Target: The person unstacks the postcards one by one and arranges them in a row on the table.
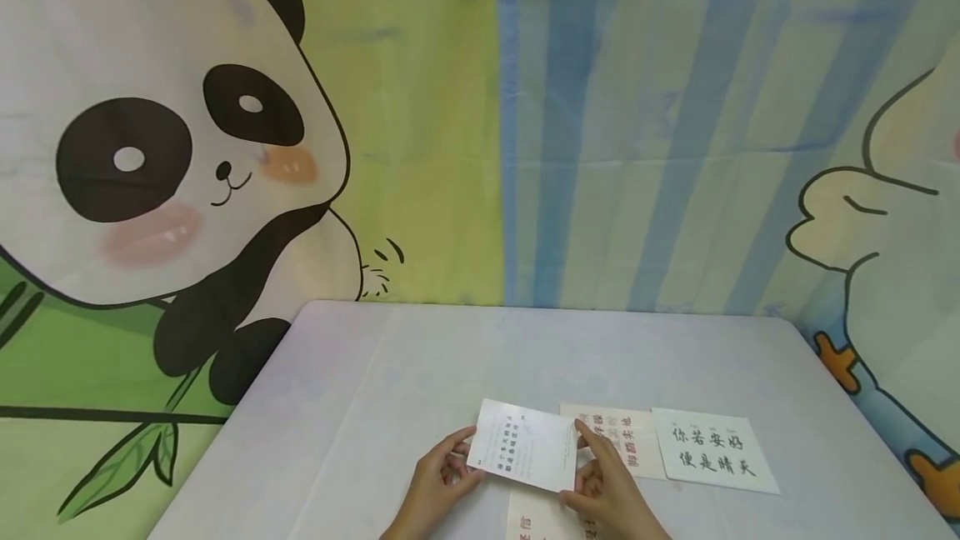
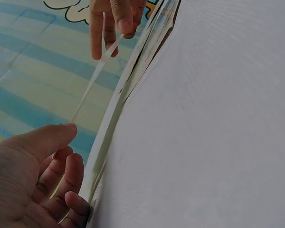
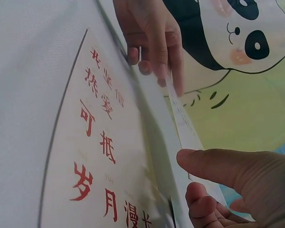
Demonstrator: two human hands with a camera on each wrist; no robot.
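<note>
A white card (image 1: 536, 447) with small dark Chinese characters is held above the table, slightly tilted. My left hand (image 1: 441, 473) pinches its left edge between thumb and fingers. At the right edge, my right hand (image 1: 609, 486) pinches it the same way. The left wrist view shows the card (image 2: 92, 78) nearly edge-on, stretched between both hands. Beneath it lies a cream card with red characters (image 3: 97, 147), partly hidden by the held card and right hand in the head view. Another red-lettered card (image 1: 647, 440) lies behind the right hand.
A white card with large black characters (image 1: 716, 450) lies at the right, next to the red-lettered one. The white table (image 1: 390, 373) ends at a backdrop printed with a panda (image 1: 225, 257) on the left and blue stripes on the right.
</note>
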